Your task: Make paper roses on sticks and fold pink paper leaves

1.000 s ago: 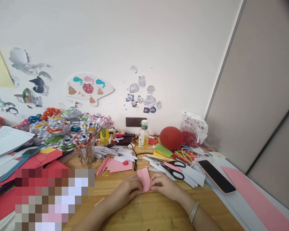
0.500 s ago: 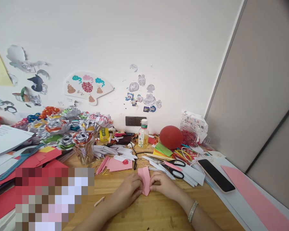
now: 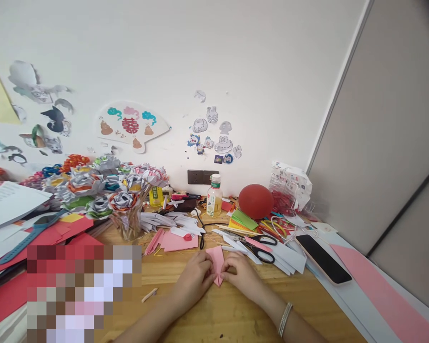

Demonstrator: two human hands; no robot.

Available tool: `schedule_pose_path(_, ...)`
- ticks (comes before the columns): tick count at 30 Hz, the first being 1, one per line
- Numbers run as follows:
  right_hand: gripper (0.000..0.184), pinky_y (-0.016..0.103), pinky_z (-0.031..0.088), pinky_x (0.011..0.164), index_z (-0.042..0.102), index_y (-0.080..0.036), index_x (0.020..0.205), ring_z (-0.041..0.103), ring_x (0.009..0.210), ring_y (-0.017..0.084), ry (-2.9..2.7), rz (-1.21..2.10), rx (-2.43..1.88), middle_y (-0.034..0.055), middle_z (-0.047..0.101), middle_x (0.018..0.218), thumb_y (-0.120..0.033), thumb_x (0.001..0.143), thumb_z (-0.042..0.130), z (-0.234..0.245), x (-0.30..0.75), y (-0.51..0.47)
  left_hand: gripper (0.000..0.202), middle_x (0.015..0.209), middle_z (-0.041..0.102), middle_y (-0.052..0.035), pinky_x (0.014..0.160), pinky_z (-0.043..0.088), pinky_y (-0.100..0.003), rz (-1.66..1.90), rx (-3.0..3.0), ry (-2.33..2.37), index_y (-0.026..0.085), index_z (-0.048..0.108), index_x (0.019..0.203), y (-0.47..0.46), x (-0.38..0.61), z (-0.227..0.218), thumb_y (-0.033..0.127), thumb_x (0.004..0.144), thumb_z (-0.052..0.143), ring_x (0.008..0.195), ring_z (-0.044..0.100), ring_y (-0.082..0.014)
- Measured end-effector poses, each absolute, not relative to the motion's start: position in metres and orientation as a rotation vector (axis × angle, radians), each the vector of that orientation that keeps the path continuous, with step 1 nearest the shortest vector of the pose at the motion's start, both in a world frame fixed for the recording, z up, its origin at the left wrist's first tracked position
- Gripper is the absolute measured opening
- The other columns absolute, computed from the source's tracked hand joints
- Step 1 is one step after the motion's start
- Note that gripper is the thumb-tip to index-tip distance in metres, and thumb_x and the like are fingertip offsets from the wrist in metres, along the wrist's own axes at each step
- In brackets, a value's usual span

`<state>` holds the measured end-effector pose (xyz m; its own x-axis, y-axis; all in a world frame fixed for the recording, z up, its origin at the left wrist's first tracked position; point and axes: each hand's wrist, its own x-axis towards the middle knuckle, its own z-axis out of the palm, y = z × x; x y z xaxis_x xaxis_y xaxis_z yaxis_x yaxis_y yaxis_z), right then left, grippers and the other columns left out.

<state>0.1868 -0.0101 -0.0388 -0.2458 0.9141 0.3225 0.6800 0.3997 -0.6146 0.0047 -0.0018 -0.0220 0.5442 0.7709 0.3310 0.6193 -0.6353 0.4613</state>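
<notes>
A small folded pink paper (image 3: pixel 217 263) lies on the wooden table (image 3: pixel 232 314) between my two hands, its lower end coming to a point. My left hand (image 3: pixel 195 280) presses its fingertips on the paper's left side. My right hand (image 3: pixel 240 274), with a silver bracelet (image 3: pixel 284 319) on the wrist, pinches the right side. Both hands rest low on the tabletop.
Black scissors (image 3: pixel 263 248) and white paper strips lie just behind my right hand. A phone (image 3: pixel 322 258) and a pink sheet (image 3: pixel 382 293) are to the right. A jar of paper roses (image 3: pixel 123 209), a bottle (image 3: pixel 214 196), a red ball (image 3: pixel 256 201) and a small stick (image 3: pixel 149 295) are nearby.
My hands have closed in on the pink paper and folded its sides inward, so it looks narrower and more pointed at the bottom. The view has shifted slightly.
</notes>
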Motion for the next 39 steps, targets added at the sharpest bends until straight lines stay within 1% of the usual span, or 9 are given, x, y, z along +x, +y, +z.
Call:
schedule_pose_path(4,0.010,0.028,0.037,0.075,0.065,-0.020,0.068,0.055,0.083,0.018,-2.017,0.428,-1.414,-0.0012,0.064,0.079,-0.018,0.070,0.075,-0.040,0.184,-0.011,0.011,0.088,0.057,-0.0045,0.077,0.044,-0.032,0.730,2.501,1.239,0.018,0.056,0.067,-0.004,0.009,-0.023,0.014,0.077,0.058,0.086,0.053,-0.0202)
schedule_pose_path(9,0.010,0.028,0.037,0.076,0.064,-0.020,0.068,0.055,0.085,0.018,-1.998,0.419,-1.408,-0.0009,0.063,0.081,-0.016,0.072,0.072,-0.040,0.182,-0.014,0.009,0.091,0.057,-0.0073,0.079,0.044,-0.035,0.694,2.492,1.356,0.017,0.056,0.069,-0.008,0.015,-0.023,0.014,0.078,0.057,0.088,0.052,-0.0226)
schedule_pose_path(16,0.010,0.030,0.038,0.075,0.064,-0.020,0.069,0.054,0.085,0.020,-1.997,0.364,-1.459,0.0009,0.062,0.082,-0.019,0.072,0.074,-0.040,0.179,-0.016,0.007,0.091,0.056,-0.0065,0.078,0.042,-0.035,0.664,2.499,1.463,0.017,0.058,0.071,-0.007,0.017,-0.026,0.018,0.078,0.059,0.089,0.051,-0.0235)
schedule_pose_path(20,0.007,0.029,0.039,0.073,0.066,-0.020,0.072,0.054,0.083,0.018,-2.067,0.313,-1.379,0.0012,0.061,0.082,-0.019,0.078,0.068,-0.030,0.183,-0.021,0.006,0.095,0.056,-0.0073,0.079,0.042,-0.035,0.646,2.514,1.477,0.016,0.059,0.075,-0.007,0.017,-0.027,0.019,0.080,0.058,0.092,0.051,-0.0238)
schedule_pose_path(22,0.011,0.028,0.038,0.072,0.069,-0.022,0.076,0.053,0.081,0.017,-2.225,0.253,-1.228,0.0012,0.061,0.080,-0.018,0.083,0.062,-0.021,0.188,-0.026,0.005,0.097,0.056,-0.0080,0.080,0.042,-0.036,0.638,2.524,1.489,0.016,0.059,0.077,-0.007,0.017,-0.028,0.020,0.081,0.057,0.094,0.050,-0.0243)
schedule_pose_path(25,0.014,0.030,0.037,0.070,0.071,-0.025,0.088,0.052,0.079,0.019,-2.477,0.096,-1.106,0.0022,0.062,0.077,-0.024,0.087,0.057,-0.010,0.195,-0.033,0.003,0.098,0.056,-0.0075,0.082,0.042,-0.036,0.614,2.519,1.509,0.016,0.060,0.078,-0.007,0.017,-0.028,0.018,0.080,0.058,0.095,0.050,-0.0242)
schedule_pose_path(30,0.027,0.032,0.039,0.077,0.064,-0.021,0.113,0.055,0.084,0.021,-2.722,0.020,-1.084,0.0053,0.067,0.085,-0.025,0.088,0.053,-0.005,0.196,-0.041,0.001,0.099,0.056,-0.0061,0.085,0.041,-0.033,0.589,2.485,1.537,0.017,0.060,0.078,-0.007,0.018,-0.025,0.019,0.079,0.059,0.096,0.051,-0.0228)
schedule_pose_path(35,0.034,0.034,0.040,0.081,0.059,-0.015,0.119,0.057,0.089,0.023,-2.815,0.040,-1.174,0.0083,0.068,0.094,-0.025,0.086,0.053,-0.002,0.189,-0.049,0.003,0.099,0.057,-0.0059,0.085,0.041,-0.034,0.608,2.469,1.528,0.018,0.061,0.078,-0.007,0.017,-0.025,0.020,0.079,0.060,0.097,0.050,-0.0232)
schedule_pose_path(39,0.033,0.033,0.040,0.078,0.058,-0.011,0.117,0.059,0.085,0.023,-2.817,0.001,-1.247,0.0104,0.069,0.094,-0.022,0.089,0.047,0.000,0.182,-0.053,0.005,0.100,0.057,-0.0060,0.085,0.041,-0.035,0.607,2.465,1.537,0.018,0.061,0.079,-0.008,0.017,-0.025,0.020,0.081,0.057,0.097,0.050,-0.0232)
